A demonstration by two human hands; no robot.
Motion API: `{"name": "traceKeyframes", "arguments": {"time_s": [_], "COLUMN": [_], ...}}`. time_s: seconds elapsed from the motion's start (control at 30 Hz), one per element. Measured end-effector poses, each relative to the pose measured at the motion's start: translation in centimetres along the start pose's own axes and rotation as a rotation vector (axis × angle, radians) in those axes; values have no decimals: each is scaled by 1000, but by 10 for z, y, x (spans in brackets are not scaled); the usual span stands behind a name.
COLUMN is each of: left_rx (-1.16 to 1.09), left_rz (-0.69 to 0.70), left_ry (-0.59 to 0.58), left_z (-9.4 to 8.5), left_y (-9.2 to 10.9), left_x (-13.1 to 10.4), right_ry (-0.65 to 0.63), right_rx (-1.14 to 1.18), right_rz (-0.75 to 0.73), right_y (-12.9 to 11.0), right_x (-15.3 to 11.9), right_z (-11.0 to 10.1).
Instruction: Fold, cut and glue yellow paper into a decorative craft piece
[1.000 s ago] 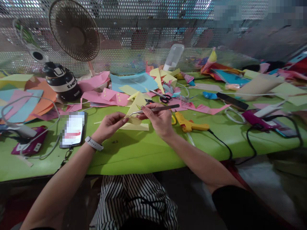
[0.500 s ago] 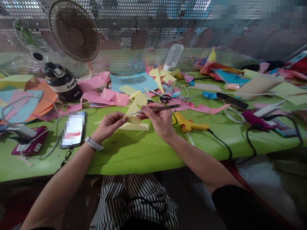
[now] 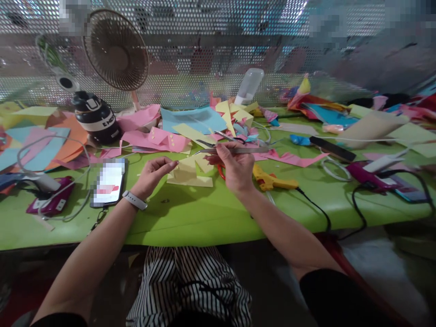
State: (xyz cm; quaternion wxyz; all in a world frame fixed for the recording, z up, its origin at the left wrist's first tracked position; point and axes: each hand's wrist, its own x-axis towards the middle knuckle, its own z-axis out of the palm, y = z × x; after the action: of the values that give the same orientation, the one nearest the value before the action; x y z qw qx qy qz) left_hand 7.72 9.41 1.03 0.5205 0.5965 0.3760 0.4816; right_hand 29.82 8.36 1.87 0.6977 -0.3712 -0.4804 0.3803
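Note:
My right hand (image 3: 238,170) is closed around metal tweezers (image 3: 257,150), whose bent tip points left over the yellow paper. My left hand (image 3: 155,175) is pinched, thumb against fingers, left of the tip; whatever is between the fingertips is too small to make out. Below and between both hands, cut pieces of yellow paper (image 3: 187,177) lie on the green table. A red handle loop (image 3: 221,171) shows beside my right hand, partly hidden by it. Behind the tweezers lie scissors (image 3: 225,136), partly covered by my hand.
A yellow glue gun (image 3: 272,180) with a black cord lies at right. A phone (image 3: 109,184) is left of my left hand. Farther back stand a black bottle (image 3: 98,120), a fan (image 3: 117,52) and a clear bottle (image 3: 250,86) among coloured papers. Purple power strips (image 3: 371,177) sit at both sides.
The yellow paper held between both hands is out of their grip; yellow pieces lie on the table. My hands have drawn apart, the right one moving slightly right with the tweezers.

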Motion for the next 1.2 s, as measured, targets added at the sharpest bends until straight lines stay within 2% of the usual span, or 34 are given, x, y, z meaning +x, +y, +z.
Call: {"name": "traceKeyframes", "arguments": {"time_s": [0.2,0.4,0.5,0.63,0.7,0.83,0.93,1.03,1.1,1.2], "left_rx": [36,10,-52,-182,-219,-210,-152,-130,-110,-83], "left_rz": [-27,34,50,4,-12,-111,-157,-161,-170,-156], "left_ry": [22,13,9,24,-8,-165,-175,-156,-141,-110], "left_z": [-2,-6,-9,-11,-13,-17,-23,-29,-34,-39], "left_y": [2,2,-1,-4,-3,-3,-4,-4,-2,2], "left_x": [1,2,3,5,5,6,7,10,11,11], "right_ry": [-19,2,17,46,66,80,35,-32,-137,-372], "right_rx": [31,57,71,31,20,-14,-106,-352,-542,-743], "right_rz": [4,-21,-47,-88,-109,-147,-214,-327,-387,-405], "right_y": [1,1,1,5,9,21,32,42,48,58], "right_x": [-2,-2,-2,2,6,17,27,34,37,38], "right_z": [1,1,-1,-3,-4,-11,-20,-29,-35,-38]}}
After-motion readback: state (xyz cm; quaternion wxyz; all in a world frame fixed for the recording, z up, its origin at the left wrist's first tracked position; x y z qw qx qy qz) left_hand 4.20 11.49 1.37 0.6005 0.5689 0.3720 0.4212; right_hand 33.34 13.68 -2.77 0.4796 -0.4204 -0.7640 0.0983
